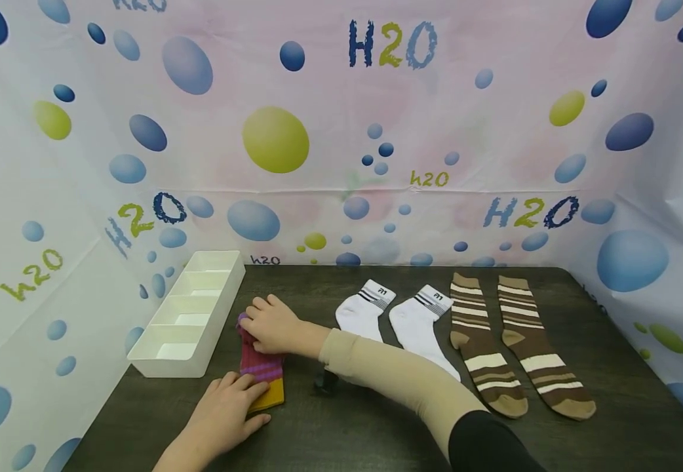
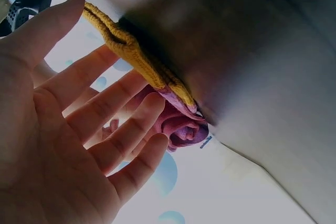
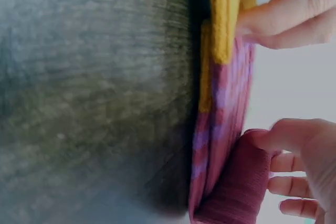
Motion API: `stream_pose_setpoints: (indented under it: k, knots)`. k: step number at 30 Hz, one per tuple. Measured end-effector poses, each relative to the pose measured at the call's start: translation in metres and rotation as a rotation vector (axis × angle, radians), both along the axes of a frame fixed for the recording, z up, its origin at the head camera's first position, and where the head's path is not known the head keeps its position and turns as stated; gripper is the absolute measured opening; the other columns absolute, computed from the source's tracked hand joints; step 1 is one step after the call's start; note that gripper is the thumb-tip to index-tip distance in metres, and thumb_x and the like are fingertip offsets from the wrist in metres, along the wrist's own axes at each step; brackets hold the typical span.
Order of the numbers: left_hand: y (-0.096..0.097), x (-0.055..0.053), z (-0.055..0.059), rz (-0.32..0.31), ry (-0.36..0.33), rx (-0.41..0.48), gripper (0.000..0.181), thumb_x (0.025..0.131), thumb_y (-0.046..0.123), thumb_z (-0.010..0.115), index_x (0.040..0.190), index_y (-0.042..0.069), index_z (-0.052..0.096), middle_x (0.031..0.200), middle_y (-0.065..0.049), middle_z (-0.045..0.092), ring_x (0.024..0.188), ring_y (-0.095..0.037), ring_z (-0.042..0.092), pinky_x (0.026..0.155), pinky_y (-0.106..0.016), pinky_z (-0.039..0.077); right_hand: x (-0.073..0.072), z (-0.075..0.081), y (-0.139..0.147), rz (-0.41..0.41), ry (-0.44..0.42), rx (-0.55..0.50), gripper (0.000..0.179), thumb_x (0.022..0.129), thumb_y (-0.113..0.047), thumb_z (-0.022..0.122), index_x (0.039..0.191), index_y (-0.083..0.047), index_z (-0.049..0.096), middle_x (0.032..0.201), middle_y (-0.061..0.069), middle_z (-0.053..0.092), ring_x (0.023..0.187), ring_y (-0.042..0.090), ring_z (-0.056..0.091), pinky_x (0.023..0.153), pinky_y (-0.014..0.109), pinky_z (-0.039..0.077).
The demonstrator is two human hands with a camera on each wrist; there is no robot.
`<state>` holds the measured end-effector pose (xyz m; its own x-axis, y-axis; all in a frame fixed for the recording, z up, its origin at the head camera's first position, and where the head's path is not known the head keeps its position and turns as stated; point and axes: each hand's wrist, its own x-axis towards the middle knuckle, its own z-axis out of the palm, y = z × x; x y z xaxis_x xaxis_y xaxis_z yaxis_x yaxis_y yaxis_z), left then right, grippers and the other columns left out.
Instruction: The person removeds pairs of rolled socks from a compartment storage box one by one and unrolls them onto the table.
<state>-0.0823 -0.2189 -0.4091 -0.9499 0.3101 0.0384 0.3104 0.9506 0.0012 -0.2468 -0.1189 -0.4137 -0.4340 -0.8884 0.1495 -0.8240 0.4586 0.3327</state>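
A pair of maroon socks (image 1: 260,362) with purple stripes and mustard ends lies stacked on the dark table, left of the middle. Their far end is turned over into a thick roll (image 3: 239,182), seen closely in the right wrist view. My right hand (image 1: 274,328) holds this roll, with the thumb on its near side and the fingers beyond it. Over the mustard end (image 2: 137,56), my left hand (image 1: 219,412) rests with fingers spread and fairly straight, the fingertips touching the fabric. The roll's coiled end shows in the left wrist view.
A white tray (image 1: 214,328) with several compartments stands left of the maroon socks. To the right lie two white ankle socks (image 1: 421,328) and two brown striped socks (image 1: 486,354), partly behind my right sleeve. A patterned sheet hangs behind the table (image 1: 341,426).
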Motion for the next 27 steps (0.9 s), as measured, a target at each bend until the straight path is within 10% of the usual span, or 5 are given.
stream_pose_setpoints:
  k: [15, 27]
  knots:
    - [0.0, -0.002, 0.001, 0.019, -0.033, 0.02, 0.044, 0.078, 0.047, 0.076, 0.111, 0.019, 0.072, 0.101, 0.002, 0.067, 0.089, -0.016, 0.053, 0.08, -0.042, 0.047, -0.041, -0.007, 0.004, -0.137, -0.01, -0.113, 0.046, 0.088, -0.045, 0.068, 0.127, -0.025, 0.056, 0.122, -0.004, 0.058, 0.109, 0.014, 0.049, 0.084, 0.029, 0.038]
    - [0.0, -0.002, -0.001, 0.011, 0.001, 0.024, 0.042, 0.078, 0.046, 0.076, 0.11, 0.018, 0.072, 0.099, 0.002, 0.066, 0.088, -0.016, 0.053, 0.078, -0.041, 0.047, -0.059, -0.01, -0.007, -0.068, 0.023, -0.089, 0.024, 0.102, -0.027, 0.048, 0.12, -0.029, 0.065, 0.116, -0.008, 0.063, 0.103, 0.014, 0.051, 0.083, 0.029, 0.039]
